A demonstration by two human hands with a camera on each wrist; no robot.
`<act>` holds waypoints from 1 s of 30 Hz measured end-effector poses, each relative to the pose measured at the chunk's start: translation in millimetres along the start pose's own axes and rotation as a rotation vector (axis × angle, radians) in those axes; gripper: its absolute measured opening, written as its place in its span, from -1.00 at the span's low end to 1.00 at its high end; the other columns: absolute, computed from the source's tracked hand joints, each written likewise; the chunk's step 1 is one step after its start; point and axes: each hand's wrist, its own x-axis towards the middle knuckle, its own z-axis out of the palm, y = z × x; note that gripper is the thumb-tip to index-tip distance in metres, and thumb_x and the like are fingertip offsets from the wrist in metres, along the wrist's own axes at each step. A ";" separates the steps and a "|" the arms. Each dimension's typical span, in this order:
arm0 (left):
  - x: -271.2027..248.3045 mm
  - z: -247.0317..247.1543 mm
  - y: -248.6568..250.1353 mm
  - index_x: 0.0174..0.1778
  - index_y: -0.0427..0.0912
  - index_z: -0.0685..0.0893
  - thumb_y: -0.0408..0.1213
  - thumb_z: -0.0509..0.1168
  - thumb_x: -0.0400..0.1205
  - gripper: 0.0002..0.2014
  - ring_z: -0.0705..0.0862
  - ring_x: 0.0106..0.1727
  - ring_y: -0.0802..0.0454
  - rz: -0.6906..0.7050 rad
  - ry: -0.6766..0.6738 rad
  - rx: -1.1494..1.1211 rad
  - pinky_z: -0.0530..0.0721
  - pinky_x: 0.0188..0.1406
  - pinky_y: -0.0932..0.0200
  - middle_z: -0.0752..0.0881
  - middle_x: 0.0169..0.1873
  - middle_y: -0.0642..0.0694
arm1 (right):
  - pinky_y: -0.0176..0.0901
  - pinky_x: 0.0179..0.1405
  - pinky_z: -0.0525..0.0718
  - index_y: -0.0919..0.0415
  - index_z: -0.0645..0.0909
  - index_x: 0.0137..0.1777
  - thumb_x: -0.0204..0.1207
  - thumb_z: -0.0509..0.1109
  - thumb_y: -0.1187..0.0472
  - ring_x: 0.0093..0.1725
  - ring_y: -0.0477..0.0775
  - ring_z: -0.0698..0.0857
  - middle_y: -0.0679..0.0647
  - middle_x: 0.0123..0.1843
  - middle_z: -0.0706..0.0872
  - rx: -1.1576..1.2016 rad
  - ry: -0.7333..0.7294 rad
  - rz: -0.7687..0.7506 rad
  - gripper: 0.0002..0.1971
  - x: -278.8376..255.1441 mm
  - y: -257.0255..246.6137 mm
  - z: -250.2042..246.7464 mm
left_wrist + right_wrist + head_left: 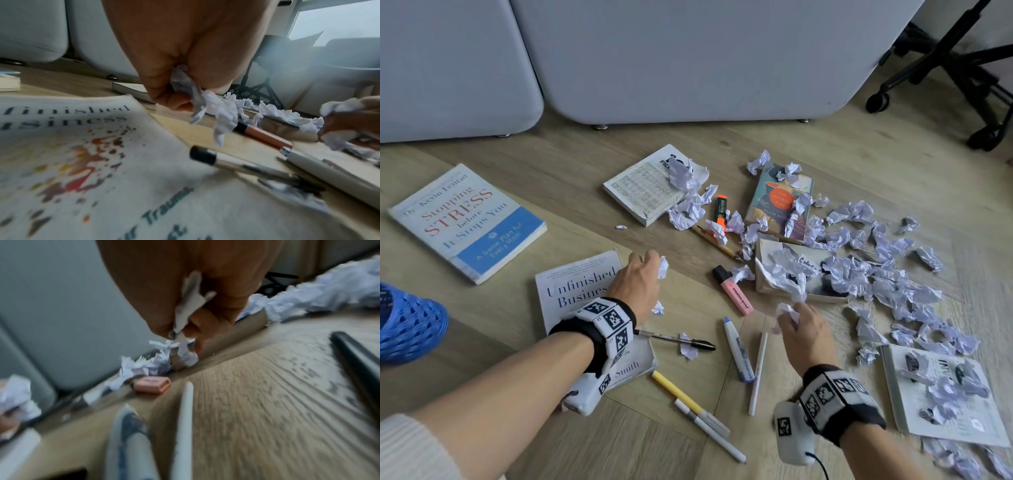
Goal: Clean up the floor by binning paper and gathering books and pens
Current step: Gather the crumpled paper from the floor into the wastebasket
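Observation:
My left hand (643, 270) hovers over the white "Unfinished Business" book (571, 287) and grips crumpled paper (207, 105). My right hand (801, 325) grips another crumpled wad (787, 313) just in front of a paper-covered open book (791, 270). Many crumpled paper balls (887, 274) litter the wooden floor to the right. Pens lie between my hands: a black pen (678, 341), a white and blue pen (738, 349), a thin white pen (758, 370), a yellow pen (678, 392). A pink highlighter (734, 291) and an orange highlighter (720, 210) lie further out.
A "Stopping Stress" book (469, 219) lies at left, a crossword book (650, 188) and a teal novel (780, 198) further back, a magazine (941, 394) at right. A blue mesh basket (407, 325) sits at the left edge. Grey sofa (688, 58) behind; black chair base (955, 68) top right.

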 end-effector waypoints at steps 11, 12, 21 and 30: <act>-10.7 39.8 27.3 0.18 -0.05 0.34 -0.34 0.05 0.70 -0.82 0.66 -0.12 -0.23 0.268 -0.280 0.163 0.63 -0.17 0.00 0.57 -0.10 -0.19 | -0.06 -0.23 0.51 0.19 0.45 0.05 0.58 0.37 0.10 -0.24 0.22 0.64 0.15 -0.30 0.65 0.158 0.140 0.397 -0.79 -59.4 82.4 -34.8; -10.7 42.7 25.1 0.20 -0.05 0.38 -0.35 0.08 0.69 -0.80 0.67 -0.10 -0.20 0.283 -0.313 0.173 0.66 -0.15 0.01 0.59 -0.10 -0.16 | -0.09 -0.21 0.49 0.18 0.46 0.09 0.57 0.38 0.05 -0.21 0.21 0.65 0.15 -0.28 0.66 0.137 0.127 0.411 -0.75 -62.2 87.8 -36.9; -17.5 43.4 21.3 0.21 -0.03 0.48 0.13 0.32 0.58 -0.59 0.65 0.08 -0.04 0.448 -0.500 0.210 0.59 -0.02 0.12 0.66 0.10 0.00 | -0.09 -0.25 0.57 0.12 0.40 0.03 0.60 0.32 0.04 -0.22 0.24 0.66 0.16 -0.25 0.64 -0.063 -0.039 0.373 -0.80 -68.1 95.0 -30.6; -18.1 42.1 22.7 -0.08 -0.04 0.41 -0.12 0.22 0.71 -0.86 0.56 -0.16 0.01 0.475 -0.413 0.185 0.47 -0.19 0.20 0.66 -0.09 -0.04 | -0.12 -0.35 0.41 0.31 0.33 0.19 0.64 0.21 0.29 -0.37 0.14 0.50 0.18 -0.25 0.58 -0.030 0.153 0.308 -0.80 -48.1 84.4 -54.4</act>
